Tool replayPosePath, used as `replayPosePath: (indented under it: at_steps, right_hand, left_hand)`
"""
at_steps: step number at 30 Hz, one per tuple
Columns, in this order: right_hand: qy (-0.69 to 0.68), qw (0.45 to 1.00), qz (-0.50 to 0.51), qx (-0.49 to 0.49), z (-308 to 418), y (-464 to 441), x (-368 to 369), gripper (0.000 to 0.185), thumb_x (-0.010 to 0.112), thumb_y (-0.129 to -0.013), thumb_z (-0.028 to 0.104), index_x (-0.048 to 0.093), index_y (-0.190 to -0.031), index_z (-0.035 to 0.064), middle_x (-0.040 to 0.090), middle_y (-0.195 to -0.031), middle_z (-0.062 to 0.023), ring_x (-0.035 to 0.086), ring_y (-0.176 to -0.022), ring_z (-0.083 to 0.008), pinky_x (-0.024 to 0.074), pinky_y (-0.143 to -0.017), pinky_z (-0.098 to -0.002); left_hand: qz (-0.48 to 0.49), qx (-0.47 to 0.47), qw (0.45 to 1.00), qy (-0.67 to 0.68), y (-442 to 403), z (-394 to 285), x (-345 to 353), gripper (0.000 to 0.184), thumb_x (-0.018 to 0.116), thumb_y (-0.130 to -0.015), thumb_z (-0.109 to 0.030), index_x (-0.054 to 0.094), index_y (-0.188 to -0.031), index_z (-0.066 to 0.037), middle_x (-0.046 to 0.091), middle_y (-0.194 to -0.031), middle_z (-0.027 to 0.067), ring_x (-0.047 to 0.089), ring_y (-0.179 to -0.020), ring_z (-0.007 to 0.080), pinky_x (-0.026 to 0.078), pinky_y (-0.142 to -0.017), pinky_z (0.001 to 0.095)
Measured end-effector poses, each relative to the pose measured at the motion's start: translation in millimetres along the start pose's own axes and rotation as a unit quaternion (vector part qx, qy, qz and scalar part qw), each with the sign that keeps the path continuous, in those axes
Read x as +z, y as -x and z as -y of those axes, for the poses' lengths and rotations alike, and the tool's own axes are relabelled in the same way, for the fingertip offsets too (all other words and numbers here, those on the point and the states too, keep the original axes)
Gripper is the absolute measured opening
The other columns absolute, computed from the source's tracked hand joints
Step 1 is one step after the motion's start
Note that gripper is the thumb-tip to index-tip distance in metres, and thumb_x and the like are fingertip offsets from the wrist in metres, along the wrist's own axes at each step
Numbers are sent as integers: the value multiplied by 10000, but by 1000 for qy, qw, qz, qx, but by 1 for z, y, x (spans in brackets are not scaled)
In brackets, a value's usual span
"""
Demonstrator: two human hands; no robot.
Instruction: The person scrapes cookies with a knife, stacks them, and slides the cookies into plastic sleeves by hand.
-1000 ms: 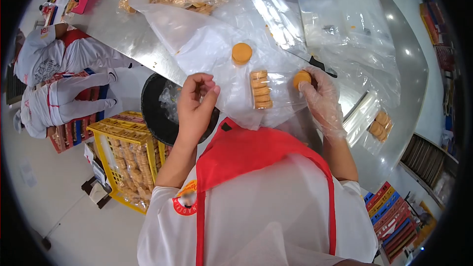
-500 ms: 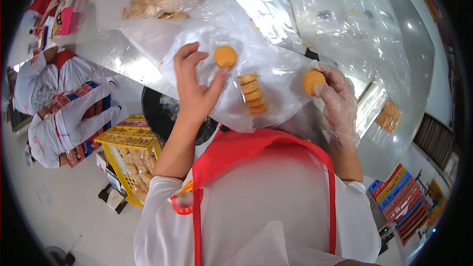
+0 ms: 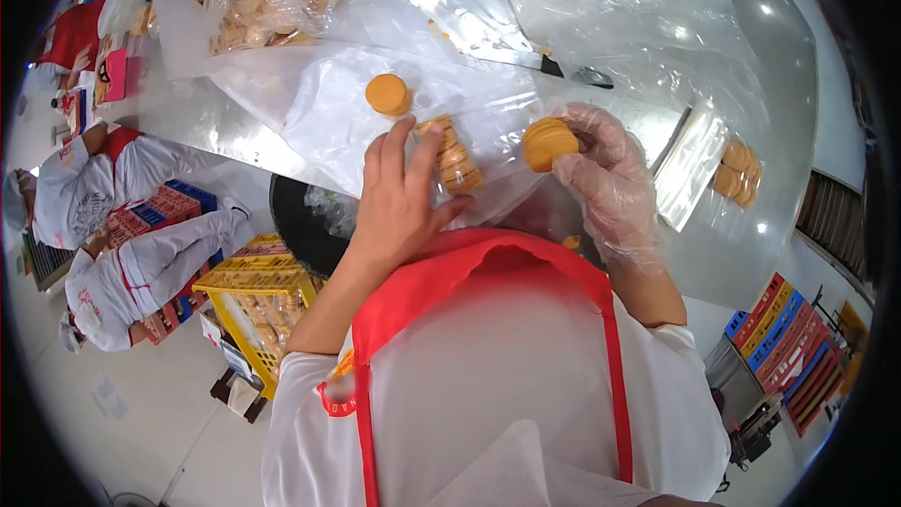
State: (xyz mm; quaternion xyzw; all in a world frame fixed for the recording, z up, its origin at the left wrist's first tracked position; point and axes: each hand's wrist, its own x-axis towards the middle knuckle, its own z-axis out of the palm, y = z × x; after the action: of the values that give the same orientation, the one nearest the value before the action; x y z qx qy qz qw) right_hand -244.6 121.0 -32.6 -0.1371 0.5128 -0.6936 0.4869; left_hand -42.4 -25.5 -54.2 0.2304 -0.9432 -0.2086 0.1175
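Note:
My bare left hand [image 3: 399, 192] rests on a clear bag of cookies [image 3: 457, 161], its fingers over the upper left side and its thumb by the lower end. Inside, the round cookies stand in a row. In my right hand [image 3: 610, 188], which wears a clear plastic glove, a short stack of round golden cookies [image 3: 549, 144] is pinched between thumb and fingers. Another small cookie stack [image 3: 387, 94] sits on the white plastic sheet [image 3: 319, 103], just beyond my left fingertips.
A large clear bag of cookies [image 3: 272, 0] lies at the back left. Flat clear bags [image 3: 690, 164] and a filled cookie pack [image 3: 739, 174] are on the metal table [image 3: 784, 122] at right. A black bin [image 3: 296, 225] and yellow crate [image 3: 258, 291] stand left, near two people.
My left hand has come down from beside the loose cookies onto the bagged row. My right hand has moved left with its cookies, turning them so several stacked edges show.

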Motion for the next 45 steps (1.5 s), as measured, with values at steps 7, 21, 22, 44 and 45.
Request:
replayPosePath:
  at_steps: [7, 21, 22, 44, 45]
  right_hand:
    - [-50, 998, -5, 30, 20, 30, 13, 531, 773, -765, 109, 583, -1250, 4, 628, -1186, -88, 599, -1050, -178, 492, -899, -298]
    - [-83, 996, 9, -36, 44, 63, 15, 494, 750, -817, 106, 571, -1266, 4, 606, -1249, -97, 599, -1102, -180, 493, -934, -311]
    - [-83, 994, 3, -67, 47, 62, 19, 487, 740, -824, 100, 569, -1270, 4, 606, -1246, -98, 602, -1097, -179, 491, -937, -313]
    - [216, 936, 159, -230, 56, 44, 41, 447, 737, -794, 57, 613, -1220, 8, 644, -1179, -78, 562, -1053, -152, 413, -952, -318]
    - [188, 948, 115, -228, 56, 44, 44, 452, 737, -792, 47, 610, -1223, 6, 642, -1183, -77, 562, -1053, -152, 414, -956, -320]
  left_hand:
    - [-8, -36, 999, 17, -1, -8, 7, 976, 908, -598, -202, 383, -1407, -49, 417, -1392, 214, 412, -1217, 417, 356, -1040, 502]
    - [-113, -86, 927, 348, 26, -26, -20, 1052, 916, -546, -131, 337, -1422, -67, 461, -1324, 122, 457, -1240, 284, 407, -1043, 432]
    - [-110, -105, 879, 451, 28, -31, -27, 1065, 911, -546, -109, 320, -1430, -67, 447, -1323, 120, 457, -1234, 275, 418, -1041, 428]
    - [-189, -85, 785, 584, 79, -33, -74, 1012, 855, -543, -45, 364, -1427, -91, 295, -1424, 75, 434, -1303, 251, 435, -1071, 389]
    - [-186, -83, 789, 579, 82, -29, -75, 988, 857, -543, -64, 391, -1414, -90, 294, -1421, 78, 430, -1303, 251, 428, -1076, 389]
